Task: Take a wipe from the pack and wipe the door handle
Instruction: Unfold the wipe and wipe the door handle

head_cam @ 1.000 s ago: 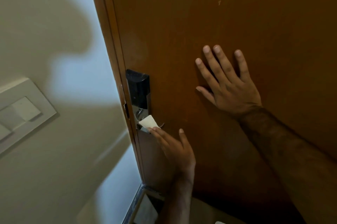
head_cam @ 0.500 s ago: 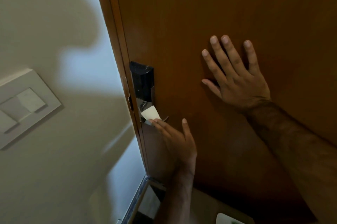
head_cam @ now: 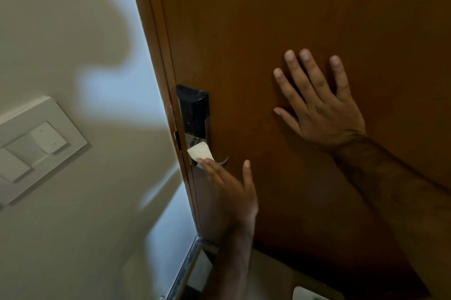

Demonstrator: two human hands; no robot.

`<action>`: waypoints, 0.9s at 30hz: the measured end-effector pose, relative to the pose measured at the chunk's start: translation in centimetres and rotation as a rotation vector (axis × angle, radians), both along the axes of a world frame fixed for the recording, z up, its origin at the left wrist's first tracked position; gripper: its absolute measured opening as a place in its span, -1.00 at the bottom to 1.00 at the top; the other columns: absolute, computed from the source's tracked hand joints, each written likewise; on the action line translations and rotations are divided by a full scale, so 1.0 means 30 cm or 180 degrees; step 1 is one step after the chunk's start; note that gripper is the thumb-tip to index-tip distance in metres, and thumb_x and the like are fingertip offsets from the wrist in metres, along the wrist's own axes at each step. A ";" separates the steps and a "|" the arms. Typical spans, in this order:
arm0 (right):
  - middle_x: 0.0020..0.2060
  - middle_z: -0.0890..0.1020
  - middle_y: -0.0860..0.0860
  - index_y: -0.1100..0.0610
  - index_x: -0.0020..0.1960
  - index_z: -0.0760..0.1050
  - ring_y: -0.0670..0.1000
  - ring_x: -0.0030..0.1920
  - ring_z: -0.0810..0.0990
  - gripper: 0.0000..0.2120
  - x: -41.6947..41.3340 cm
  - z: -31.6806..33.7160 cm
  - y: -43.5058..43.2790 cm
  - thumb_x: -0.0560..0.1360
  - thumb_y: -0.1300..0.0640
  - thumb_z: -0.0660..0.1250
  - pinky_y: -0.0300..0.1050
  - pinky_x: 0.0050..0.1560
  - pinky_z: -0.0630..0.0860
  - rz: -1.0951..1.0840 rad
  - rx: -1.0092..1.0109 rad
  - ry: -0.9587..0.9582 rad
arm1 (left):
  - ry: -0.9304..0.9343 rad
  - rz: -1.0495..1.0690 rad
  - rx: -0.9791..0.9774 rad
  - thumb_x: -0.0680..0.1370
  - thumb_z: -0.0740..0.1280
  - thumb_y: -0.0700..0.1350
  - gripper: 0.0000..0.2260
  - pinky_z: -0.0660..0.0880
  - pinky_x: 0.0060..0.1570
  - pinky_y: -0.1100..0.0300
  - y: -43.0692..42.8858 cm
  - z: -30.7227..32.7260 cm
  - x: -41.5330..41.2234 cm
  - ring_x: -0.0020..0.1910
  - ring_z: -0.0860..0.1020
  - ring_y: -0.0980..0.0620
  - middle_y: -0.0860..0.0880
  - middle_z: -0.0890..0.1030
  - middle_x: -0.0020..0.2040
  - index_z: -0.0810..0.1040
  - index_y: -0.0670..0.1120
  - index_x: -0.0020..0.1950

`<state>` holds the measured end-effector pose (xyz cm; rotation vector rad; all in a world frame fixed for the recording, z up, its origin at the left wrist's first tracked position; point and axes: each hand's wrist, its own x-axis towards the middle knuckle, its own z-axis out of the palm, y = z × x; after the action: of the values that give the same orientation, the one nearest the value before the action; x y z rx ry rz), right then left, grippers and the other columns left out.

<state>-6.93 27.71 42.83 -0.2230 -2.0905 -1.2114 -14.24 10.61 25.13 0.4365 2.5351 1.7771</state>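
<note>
The left hand (head_cam: 234, 192) presses a small, pale, folded square wipe (head_cam: 199, 151) w/ its fingertips (head_cam: 205, 162) against the shiny chrome lower part of the lock plate, right where the curved metal door handle (head_cam: 223, 160) comes out; thumb sticks up free, so it's a flat-finger press on the wipe rather than a closed pinch, prob. to rub the metal w/o bunching the sheet. Only the handle's tip shows past the fingers; the rest is hidden behind hand & wipe. Above it sits the glossy black rectangular lock housing (head_cam: 194, 109), smooth plastic-looking, dusted w/ specks. The right hand (head_cam: 322, 109) lies flat, fingers spread, empty, on the matte orange-brown wooden door (head_cam: 292, 19), likely bracing the door so it won't swing while the handle gets rubbed. Door surface looks smooth veneer w/ one small chip near the top. To the left, a cream painted wall w/ a white plastic switch plate (head_cam: 36, 151), well apart from the lock. A white item w/ green print (head_cam: 314, 294) peeks in at the bottom edge, maybe the wipe pack, can't tell. Judging by this, wiping is underway, not finished.
</note>
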 end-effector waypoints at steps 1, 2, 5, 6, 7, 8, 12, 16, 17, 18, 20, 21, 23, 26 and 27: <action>0.74 0.04 0.23 0.17 0.78 -0.04 0.23 0.73 0.03 -0.27 -0.004 0.000 -0.002 0.78 -0.23 -0.01 0.33 0.65 -0.21 0.0009 -0.0012 0.0002 | 0.0095 0.0118 0.0041 0.57 0.09 0.43 -0.10 0.18 0.55 0.27 -0.007 0.007 -0.046 0.66 0.16 -0.10 -0.13 -0.07 0.74 -0.27 0.00 0.69; 0.74 0.04 0.23 0.17 0.78 -0.04 0.23 0.73 0.02 -0.27 -0.002 0.000 -0.001 0.77 -0.23 -0.01 0.33 0.65 -0.21 0.0014 -0.0027 0.0000 | 0.0159 0.0252 0.0033 0.60 0.10 0.37 -0.12 0.04 0.53 0.36 -0.009 0.017 -0.095 0.66 0.12 -0.09 -0.17 -0.06 0.74 -0.19 -0.08 0.70; 0.74 0.03 0.22 0.17 0.78 -0.05 0.23 0.73 0.03 -0.27 -0.005 -0.001 -0.001 0.78 -0.23 -0.01 0.33 0.65 -0.19 0.0011 -0.0039 -0.0010 | -0.0010 0.0335 0.0020 0.63 0.12 0.30 -0.16 -0.05 0.49 0.20 -0.006 0.045 -0.204 0.69 0.05 -0.11 -0.13 -0.13 0.74 -0.15 -0.15 0.71; 0.74 0.03 0.22 0.17 0.78 -0.05 0.23 0.73 0.03 -0.27 -0.006 -0.002 -0.002 0.78 -0.23 -0.02 0.33 0.65 -0.19 0.0014 -0.0038 -0.0012 | -0.0012 0.0394 0.0043 0.63 0.12 0.29 -0.16 -0.09 0.49 0.20 0.002 0.047 -0.203 0.69 0.03 -0.08 -0.13 -0.13 0.74 -0.15 -0.15 0.71; 0.74 0.03 0.22 0.17 0.78 -0.05 0.23 0.73 0.03 -0.27 -0.005 -0.001 -0.002 0.78 -0.23 -0.02 0.33 0.65 -0.19 0.0022 -0.0057 -0.0017 | 0.0000 0.0450 0.0072 0.63 0.12 0.30 -0.15 -0.13 0.52 0.24 0.010 0.047 -0.181 0.67 0.01 -0.04 -0.14 -0.12 0.74 -0.15 -0.16 0.71; 0.74 0.03 0.22 0.17 0.78 -0.05 0.23 0.73 0.03 -0.28 -0.004 -0.001 -0.002 0.78 -0.22 -0.03 0.33 0.65 -0.19 0.0030 -0.0072 -0.0025 | -0.0007 0.0446 0.0157 0.63 0.12 0.30 -0.15 -0.08 0.58 0.25 0.018 0.043 -0.141 0.65 0.00 -0.01 -0.16 -0.12 0.74 -0.17 -0.14 0.70; 0.74 0.02 0.22 0.17 0.78 -0.05 0.23 0.73 0.04 -0.28 -0.001 0.002 -0.003 0.78 -0.22 -0.03 0.33 0.65 -0.18 0.0028 -0.0072 -0.0011 | -0.0296 0.0173 0.0304 0.62 0.12 0.38 -0.17 0.36 0.55 -0.19 0.048 0.021 0.055 0.68 0.15 -0.13 -0.06 -0.12 0.75 -0.45 0.23 0.59; 0.74 0.02 0.22 0.17 0.78 -0.06 0.23 0.73 0.01 -0.27 -0.003 0.000 -0.002 0.78 -0.23 -0.02 0.31 0.65 -0.21 0.0031 -0.0074 -0.0007 | -0.0370 0.0040 0.0300 0.59 0.07 0.42 -0.14 0.21 0.63 -0.13 0.054 0.005 0.097 0.69 0.11 -0.13 -0.06 -0.11 0.75 -0.31 0.09 0.69; 0.74 0.01 0.22 0.17 0.78 -0.06 0.22 0.73 0.00 -0.27 -0.003 0.001 -0.001 0.78 -0.22 -0.02 0.31 0.65 -0.21 0.0031 -0.0070 -0.0004 | -0.0242 0.0009 0.0259 0.62 0.09 0.39 -0.15 0.20 0.63 -0.13 0.046 0.003 0.071 0.70 0.09 -0.16 -0.10 -0.11 0.75 -0.27 0.02 0.70; 0.74 0.01 0.22 0.17 0.78 -0.06 0.22 0.72 0.00 -0.27 -0.003 -0.001 -0.002 0.78 -0.22 -0.02 0.31 0.65 -0.22 0.0041 -0.0074 -0.0003 | -0.0160 0.0030 0.0248 0.65 0.12 0.32 -0.16 0.19 0.65 -0.09 0.040 0.004 0.035 0.70 0.07 -0.17 -0.13 -0.11 0.74 -0.23 -0.06 0.70; 0.74 0.01 0.22 0.17 0.78 -0.07 0.23 0.73 0.01 -0.28 -0.005 -0.002 -0.001 0.78 -0.22 -0.02 0.32 0.65 -0.23 0.0061 -0.0091 -0.0008 | -0.0313 0.0256 0.0572 0.70 0.21 0.15 -0.20 0.10 0.59 0.34 0.044 0.026 -0.053 0.70 0.05 -0.15 -0.17 -0.14 0.74 -0.20 -0.16 0.70; 0.74 0.01 0.22 0.17 0.78 -0.07 0.23 0.73 0.01 -0.28 -0.006 0.000 -0.001 0.78 -0.21 -0.02 0.32 0.65 -0.24 0.0061 -0.0104 -0.0009 | -0.0418 0.0390 0.0727 0.70 0.23 0.10 -0.21 0.02 0.47 0.56 0.050 0.041 -0.089 0.69 0.05 -0.12 -0.17 -0.15 0.74 -0.19 -0.17 0.70; 0.74 0.01 0.22 0.17 0.78 -0.07 0.23 0.73 0.01 -0.27 -0.005 0.000 -0.001 0.78 -0.22 -0.02 0.32 0.65 -0.24 0.0069 -0.0130 -0.0010 | -0.0534 0.0503 0.0901 0.71 0.22 0.09 -0.22 0.03 0.46 0.51 0.064 0.060 -0.113 0.68 0.07 -0.11 -0.15 -0.15 0.74 -0.21 -0.16 0.70; 0.74 0.02 0.22 0.17 0.78 -0.06 0.23 0.72 0.02 -0.27 -0.003 0.000 -0.002 0.78 -0.22 -0.02 0.32 0.65 -0.21 0.0050 -0.0092 -0.0012 | -0.0509 0.0396 0.0797 0.69 0.19 0.19 -0.19 0.24 0.62 -0.11 0.080 0.048 -0.023 0.70 0.09 -0.16 -0.12 -0.15 0.74 -0.25 -0.07 0.70; 0.74 0.03 0.22 0.17 0.78 -0.06 0.23 0.72 0.03 -0.27 -0.001 0.002 -0.003 0.78 -0.22 -0.01 0.32 0.65 -0.20 0.0056 -0.0099 -0.0015 | -0.0533 0.0339 0.0734 0.67 0.18 0.24 -0.18 0.27 0.61 -0.16 0.085 0.040 0.023 0.70 0.09 -0.14 -0.08 -0.15 0.75 -0.25 -0.01 0.70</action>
<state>-6.96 27.63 42.88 -0.2157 -2.1123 -1.1710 -13.57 13.17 26.34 0.1497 2.2922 2.0576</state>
